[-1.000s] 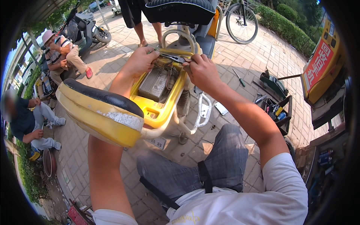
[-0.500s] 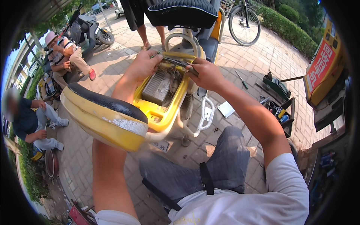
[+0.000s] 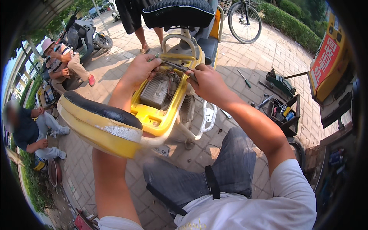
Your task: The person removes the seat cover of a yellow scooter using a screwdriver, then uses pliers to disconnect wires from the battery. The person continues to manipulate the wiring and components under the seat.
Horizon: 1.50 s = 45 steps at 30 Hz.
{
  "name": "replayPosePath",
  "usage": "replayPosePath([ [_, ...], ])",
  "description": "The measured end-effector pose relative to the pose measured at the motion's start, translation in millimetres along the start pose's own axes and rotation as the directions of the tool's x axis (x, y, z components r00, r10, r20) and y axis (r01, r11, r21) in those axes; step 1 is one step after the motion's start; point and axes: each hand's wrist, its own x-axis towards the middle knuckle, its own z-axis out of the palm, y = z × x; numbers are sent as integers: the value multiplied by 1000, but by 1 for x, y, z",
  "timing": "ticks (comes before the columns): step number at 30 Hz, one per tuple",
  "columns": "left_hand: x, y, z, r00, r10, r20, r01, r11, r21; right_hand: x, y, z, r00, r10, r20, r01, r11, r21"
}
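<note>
A yellow electric scooter (image 3: 168, 123) stands in front of me with its body compartment uncovered. Inside lies a grey finned metal box (image 3: 154, 92), with loose wires (image 3: 173, 78) beside it. Over the compartment's far end, my left hand (image 3: 142, 69) is closed in a pinch on a thin green wire whose tip shows above the fingers. My right hand (image 3: 210, 81) grips dark pliers (image 3: 174, 66), their jaws pointing left toward the left fingertips. Whether the jaws touch the wire is too small to tell. The yellow seat back (image 3: 103, 128) crosses over my left forearm.
A black saddle (image 3: 178, 14) rises at the far end, a person's legs (image 3: 142, 38) behind it. On the paving right lie a screwdriver (image 3: 244, 79) and an open toolbox (image 3: 286, 115). Two people sit at left. A yellow cabinet (image 3: 326, 65) stands at right.
The view has shifted slightly, so the scooter sits a little farther left. My hands keep their holds over the compartment. My right forearm now covers most of the white plate on the ground.
</note>
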Motion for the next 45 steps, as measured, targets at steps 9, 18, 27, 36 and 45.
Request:
replayPosePath([
  [9, 0, -2, -1, 1000, -8, -26, 8, 1000, -2, 3, -2, 2, 996, -79, -26, 68, 953, -295],
  [18, 0, -1, 1, 999, 0, -43, 0, 1000, 13, 6, 1, 0, 989, -129, 70, 146, 909, -391],
  [27, -1, 0, 2, 999, 15, -40, -15, 1000, 4, 7, -11, -9, 968, 82, 239, -55, 992, -114],
  [36, -3, 3, 3, 1000, -15, -12, 14, 999, -45, 6, -13, -12, 919, 220, 328, -313, 912, 266],
  [45, 1, -4, 3, 994, 34, -103, -32, 999, 21, -4, -18, 0, 894, 283, 346, -430, 758, 491],
])
